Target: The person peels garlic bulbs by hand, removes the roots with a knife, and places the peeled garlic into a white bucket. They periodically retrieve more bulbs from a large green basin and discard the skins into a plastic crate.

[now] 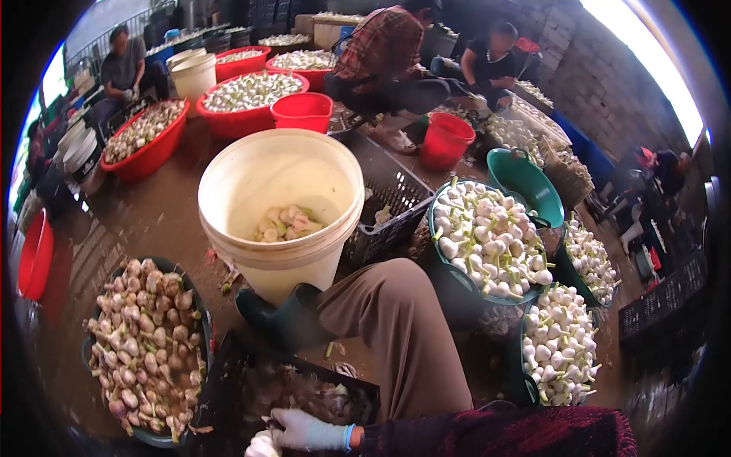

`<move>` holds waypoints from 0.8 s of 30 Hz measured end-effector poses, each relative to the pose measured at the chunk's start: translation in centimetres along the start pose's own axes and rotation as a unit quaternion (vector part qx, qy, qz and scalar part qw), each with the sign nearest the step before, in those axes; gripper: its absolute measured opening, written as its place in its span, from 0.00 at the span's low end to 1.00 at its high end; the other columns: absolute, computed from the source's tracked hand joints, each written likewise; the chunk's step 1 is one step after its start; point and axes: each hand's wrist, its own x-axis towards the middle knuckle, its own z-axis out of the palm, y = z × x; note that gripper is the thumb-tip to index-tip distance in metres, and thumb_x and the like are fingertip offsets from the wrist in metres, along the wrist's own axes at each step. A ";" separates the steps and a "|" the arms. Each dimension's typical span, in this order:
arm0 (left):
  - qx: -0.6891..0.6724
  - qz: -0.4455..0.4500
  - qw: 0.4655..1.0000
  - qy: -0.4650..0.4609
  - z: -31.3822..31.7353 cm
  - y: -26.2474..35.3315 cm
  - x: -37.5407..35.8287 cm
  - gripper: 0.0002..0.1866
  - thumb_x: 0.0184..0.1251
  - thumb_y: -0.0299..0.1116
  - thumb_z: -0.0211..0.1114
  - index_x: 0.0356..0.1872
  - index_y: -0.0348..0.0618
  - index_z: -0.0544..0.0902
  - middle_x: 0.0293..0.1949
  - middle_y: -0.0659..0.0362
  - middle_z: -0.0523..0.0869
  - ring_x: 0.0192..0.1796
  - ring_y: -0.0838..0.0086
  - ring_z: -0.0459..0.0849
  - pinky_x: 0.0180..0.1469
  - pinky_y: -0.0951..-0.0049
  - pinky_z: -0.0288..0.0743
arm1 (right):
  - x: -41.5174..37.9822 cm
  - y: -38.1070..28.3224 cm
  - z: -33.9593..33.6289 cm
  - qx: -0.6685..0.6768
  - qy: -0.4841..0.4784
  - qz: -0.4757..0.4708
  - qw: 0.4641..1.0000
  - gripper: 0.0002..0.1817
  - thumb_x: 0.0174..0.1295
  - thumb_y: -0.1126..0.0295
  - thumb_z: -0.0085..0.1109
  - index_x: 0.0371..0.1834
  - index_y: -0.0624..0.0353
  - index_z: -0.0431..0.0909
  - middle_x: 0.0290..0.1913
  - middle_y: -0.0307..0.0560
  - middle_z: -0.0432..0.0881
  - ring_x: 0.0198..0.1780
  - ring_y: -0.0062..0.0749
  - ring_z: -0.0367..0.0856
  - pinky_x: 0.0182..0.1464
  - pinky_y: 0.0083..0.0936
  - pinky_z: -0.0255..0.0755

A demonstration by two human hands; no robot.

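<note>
My right hand (312, 430), in a pale glove with a blue cuff, reaches in from the right at the bottom edge. Its fingers are closed on a white garlic bulb (263, 444), partly cut off by the frame. Just beyond lies a black crate (365, 388) with loose skins and scraps inside. To the left stands a dark green tub (202, 305) heaped with brownish, unpeeled garlic (145, 350). My left hand is out of view.
A cream bucket (282, 145) with a few garlic pieces stands ahead, a black crate (392, 206) beside it. Tubs of white garlic (491, 240) line the right, near an unfilled green basin (525, 183). Red tubs (251, 95) and several seated people (388, 53) are farther back.
</note>
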 end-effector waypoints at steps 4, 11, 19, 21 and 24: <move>-0.288 -0.227 0.929 -0.041 0.4 3.0 0.8 0.26 0.71 0.48 0.60 0.64 0.45 0.73 0.63 0.49 0.76 0.62 0.54 0.76 0.65 0.56 0.69 | -0.4 0.0 -0.4 -0.125 0.056 -0.125 0.983 0.13 0.62 0.64 0.59 0.42 0.63 0.72 0.35 0.60 0.80 0.37 0.54 0.81 0.39 0.41 0.74; -0.259 -0.277 0.925 -0.031 -0.3 0.1 0.8 0.21 0.69 0.31 0.60 0.61 0.34 0.73 0.50 0.58 0.82 0.47 0.76 0.82 0.48 0.75 0.78 | -1.0 -1.3 0.1 -0.166 0.044 -0.081 0.982 0.08 0.60 0.72 0.59 0.36 0.65 0.72 0.29 0.61 0.80 0.34 0.54 0.83 0.36 0.37 0.74; -0.421 -0.255 0.870 -0.026 -1.4 -1.2 -0.5 0.29 0.68 0.40 0.66 0.64 0.35 0.70 0.46 0.51 0.84 0.34 0.80 0.82 0.32 0.83 0.78 | 2.2 -0.9 -4.7 -0.194 0.167 -0.047 0.965 0.09 0.63 0.74 0.58 0.44 0.65 0.74 0.35 0.55 0.83 0.36 0.40 0.83 0.41 0.28 0.76; -0.461 -0.238 0.855 -0.012 -1.4 -1.0 -0.6 0.28 0.69 0.40 0.66 0.63 0.35 0.71 0.46 0.52 0.84 0.34 0.81 0.81 0.31 0.83 0.77 | -0.2 -0.6 -3.3 -0.157 0.102 -0.160 0.969 0.15 0.60 0.70 0.61 0.49 0.62 0.76 0.39 0.62 0.83 0.42 0.55 0.84 0.45 0.39 0.77; -0.460 -0.232 0.856 0.038 -0.6 -0.6 -0.7 0.22 0.70 0.36 0.64 0.60 0.36 0.74 0.46 0.58 0.84 0.34 0.82 0.80 0.30 0.84 0.74 | -2.7 -2.7 -0.5 -0.170 0.010 -0.203 0.964 0.17 0.57 0.65 0.66 0.47 0.60 0.78 0.40 0.58 0.84 0.42 0.54 0.84 0.46 0.38 0.77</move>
